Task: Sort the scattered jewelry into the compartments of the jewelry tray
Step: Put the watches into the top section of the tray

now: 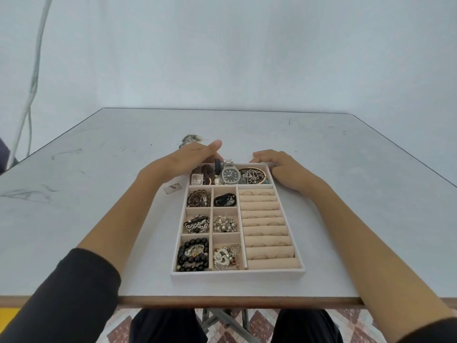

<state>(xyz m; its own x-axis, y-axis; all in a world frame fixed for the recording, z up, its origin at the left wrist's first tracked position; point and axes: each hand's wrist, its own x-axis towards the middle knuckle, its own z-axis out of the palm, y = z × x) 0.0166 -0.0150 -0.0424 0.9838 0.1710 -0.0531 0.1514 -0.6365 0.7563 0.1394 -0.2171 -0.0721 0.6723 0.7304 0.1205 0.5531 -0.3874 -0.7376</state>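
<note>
The pale pink jewelry tray point(237, 274) lies near the table's front edge. Its far long compartment holds watches point(230, 175) and a round dish of chains point(253, 175). Six small left compartments hold bracelets, among them a black bead bracelet point(193, 254), and necklaces. The ring rolls point(265, 229) on the right carry thin rings. My left hand point(190, 158) lies at the tray's far left corner, its thumb raised and its fingers hidden behind it. My right hand point(277, 164) rests on the far right corner with fingers curled over the rim. A loose silver piece point(189, 139) lies beyond my left hand.
A small clear packet point(173, 188) lies on the table just left of the tray. The grey table point(346, 194) ends at a wall behind. A white cable point(34, 70) hangs at the far left. My knees and a patterned floor show under the front edge.
</note>
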